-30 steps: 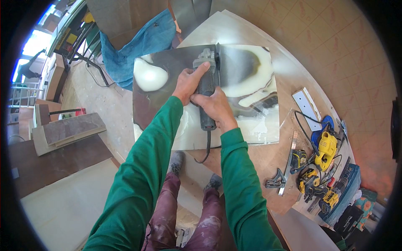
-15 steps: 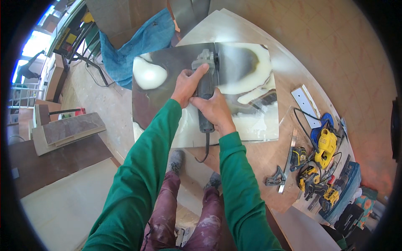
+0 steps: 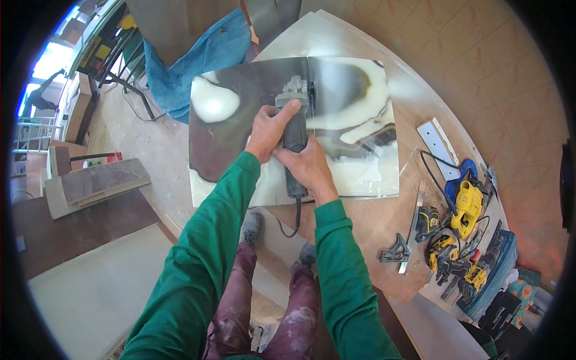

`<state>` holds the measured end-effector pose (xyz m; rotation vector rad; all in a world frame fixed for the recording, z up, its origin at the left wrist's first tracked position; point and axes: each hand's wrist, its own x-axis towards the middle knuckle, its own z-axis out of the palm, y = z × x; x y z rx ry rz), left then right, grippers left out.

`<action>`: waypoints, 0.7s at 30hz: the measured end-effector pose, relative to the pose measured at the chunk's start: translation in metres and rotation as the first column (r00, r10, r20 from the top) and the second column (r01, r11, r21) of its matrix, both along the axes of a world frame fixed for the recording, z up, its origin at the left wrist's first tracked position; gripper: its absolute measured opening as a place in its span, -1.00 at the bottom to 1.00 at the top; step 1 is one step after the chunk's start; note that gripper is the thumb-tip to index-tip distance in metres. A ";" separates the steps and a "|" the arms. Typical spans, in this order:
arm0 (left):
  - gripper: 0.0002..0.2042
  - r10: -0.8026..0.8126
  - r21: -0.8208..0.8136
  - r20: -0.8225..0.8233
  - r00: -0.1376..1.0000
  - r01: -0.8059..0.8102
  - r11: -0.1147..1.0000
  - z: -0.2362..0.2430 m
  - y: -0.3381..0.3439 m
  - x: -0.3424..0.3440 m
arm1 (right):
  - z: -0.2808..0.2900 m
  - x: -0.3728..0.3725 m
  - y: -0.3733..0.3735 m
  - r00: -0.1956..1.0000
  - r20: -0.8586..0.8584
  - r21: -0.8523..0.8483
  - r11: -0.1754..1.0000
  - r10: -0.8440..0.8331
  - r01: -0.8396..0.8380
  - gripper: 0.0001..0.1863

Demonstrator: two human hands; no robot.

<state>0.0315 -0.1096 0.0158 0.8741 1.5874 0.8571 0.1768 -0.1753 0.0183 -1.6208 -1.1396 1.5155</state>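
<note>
Both hands grip a dusty grey angle grinder (image 3: 294, 133) over a glossy slab (image 3: 360, 180) with dark brown and cream patches. My left hand (image 3: 268, 130) wraps the grinder from its left side, thumb up along the body near the gear head. Lower down, my right hand (image 3: 311, 171) closes round the rear of the body from the right. The grinder's head end points away from me, beside a thin straight line that runs down the slab. Its disc is mostly hidden. A dark cord (image 3: 296, 222) hangs from the rear end past the slab's near edge.
The slab lies on a wooden worktop (image 3: 360, 225). To the right are a combination square (image 3: 396, 250), a tape measure (image 3: 427, 222), a yellow power tool (image 3: 467, 210) and a cordless tool (image 3: 443, 252). A blue cloth (image 3: 201, 66) hangs at the back left. Boards (image 3: 102, 183) stand at the left.
The grinder and both hands have moved slightly toward me along the line on the slab. My grip looks the same.
</note>
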 end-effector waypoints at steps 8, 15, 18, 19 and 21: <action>0.00 0.000 -0.002 0.006 1.000 0.000 1.000 -0.004 0.007 -0.002 | 0.003 -0.003 0.006 1.000 0.015 -0.038 0.999 -0.006 0.007 -0.20; 0.02 0.002 -0.015 0.020 1.000 -0.002 1.000 0.000 0.013 -0.001 | -0.002 -0.002 0.012 0.999 -0.036 -0.029 1.000 -0.008 0.007 -0.21; 0.03 -0.004 -0.023 -0.017 1.000 0.004 1.000 0.002 0.015 0.000 | -0.004 -0.003 0.014 0.999 -0.045 -0.033 0.999 -0.022 0.021 -0.23; 0.04 -0.004 -0.026 -0.012 1.000 0.004 1.000 0.000 0.016 -0.001 | -0.003 -0.003 0.015 0.999 -0.043 -0.039 0.999 -0.027 0.025 -0.25; 0.05 -0.005 -0.030 -0.004 1.000 0.005 1.000 -0.003 0.018 -0.002 | -0.005 -0.003 0.016 0.999 -0.046 -0.040 0.999 -0.020 0.018 -0.20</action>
